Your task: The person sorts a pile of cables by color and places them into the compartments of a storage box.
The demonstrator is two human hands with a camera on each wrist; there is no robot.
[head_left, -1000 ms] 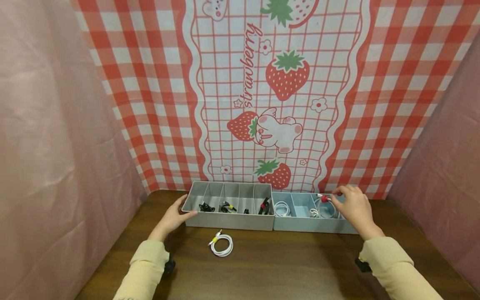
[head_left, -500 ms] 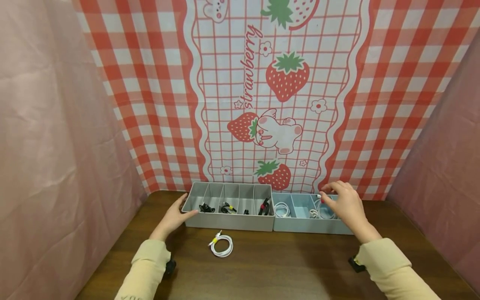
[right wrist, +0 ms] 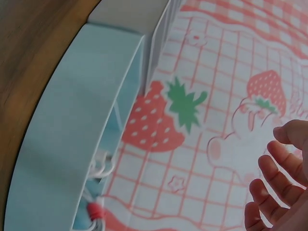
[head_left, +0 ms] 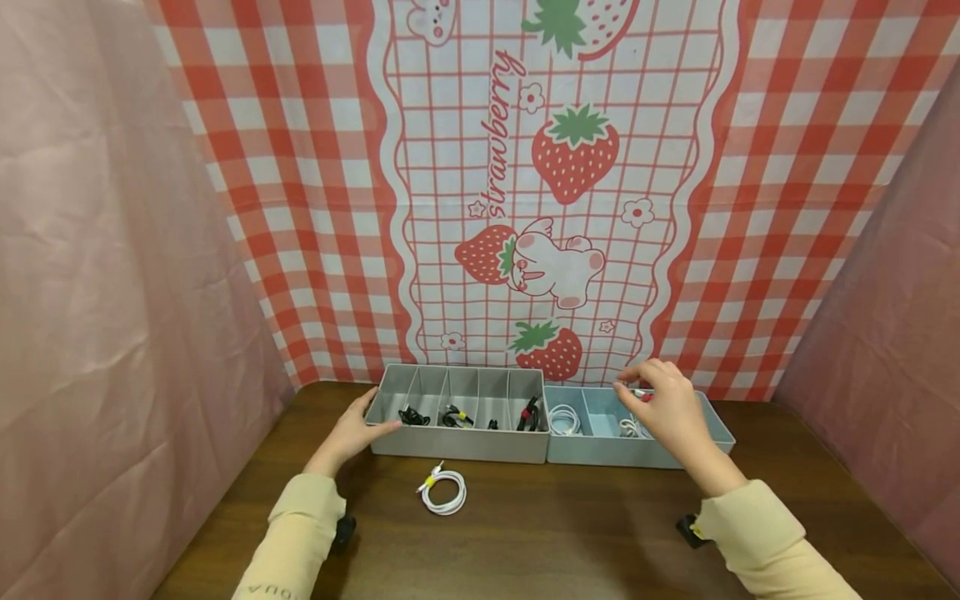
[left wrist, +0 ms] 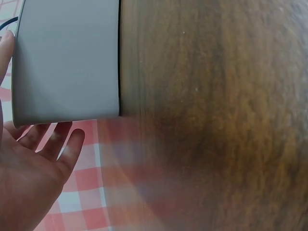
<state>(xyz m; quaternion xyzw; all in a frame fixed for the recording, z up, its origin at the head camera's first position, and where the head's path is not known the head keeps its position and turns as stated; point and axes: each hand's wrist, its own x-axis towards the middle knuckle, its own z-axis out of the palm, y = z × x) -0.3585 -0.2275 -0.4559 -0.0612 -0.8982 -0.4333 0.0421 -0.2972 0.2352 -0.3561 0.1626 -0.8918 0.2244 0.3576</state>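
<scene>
A grey divided box (head_left: 459, 444) stands at the back of the table, holding dark cables. My left hand (head_left: 349, 432) grips its left end, thumb at the front rim and fingers along the end wall; in the left wrist view the fingers (left wrist: 70, 147) show partly behind that wall. Right beside it stands a light blue divided box (head_left: 622, 451) with pale coiled cables, one with a red tie (right wrist: 96, 211). My right hand (head_left: 667, 410) hovers over this blue box, fingers loosely bent with nothing between them, hiding part of its right side.
A coiled white cable (head_left: 446, 492) with a yellow tie lies on the wooden table (head_left: 525, 533) in front of the grey box. Behind the boxes hangs a strawberry-print cloth (head_left: 645, 275). A pink curtain (head_left: 112, 292) borders the left side.
My right hand has moved left over the blue box, away from the red-tied cable, uncovering the box's right end. The left hand stays at the grey box.
</scene>
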